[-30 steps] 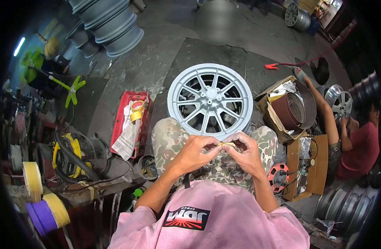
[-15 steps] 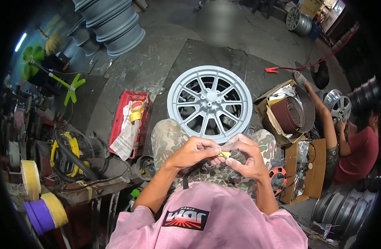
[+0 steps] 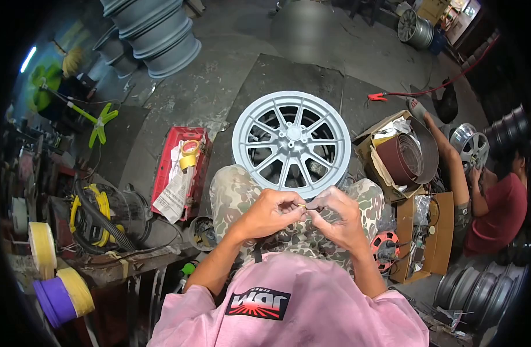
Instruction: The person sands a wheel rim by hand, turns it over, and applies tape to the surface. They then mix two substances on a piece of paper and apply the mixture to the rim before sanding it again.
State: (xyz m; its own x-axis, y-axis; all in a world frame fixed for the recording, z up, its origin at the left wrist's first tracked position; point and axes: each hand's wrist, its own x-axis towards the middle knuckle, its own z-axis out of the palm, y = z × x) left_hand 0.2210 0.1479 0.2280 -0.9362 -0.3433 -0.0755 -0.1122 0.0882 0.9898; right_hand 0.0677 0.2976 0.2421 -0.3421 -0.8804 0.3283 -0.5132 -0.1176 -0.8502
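Above my lap, a small folded yellow piece, tape or sandpaper by its look, is pinched at the fingertips. My left hand is closed on it with thumb and forefinger. My right hand meets it from the other side, its thumb and fingers also pinched at the piece, most of which they hide. Just beyond both hands, a grey multi-spoke wheel rim lies face up in front of my knees, touched by neither hand.
Left of the rim stands a red crate with yellow tape rolls and newspaper. To the right are a box with a brown abrasive roll and an open carton. A co-worker sits at far right. Stacked rims stand at upper left.
The yellow piece showed as a wider flat bit and now shows only a thin edge between the fingertips. My right thumb has risen and both hands' fingertips have come closer together.
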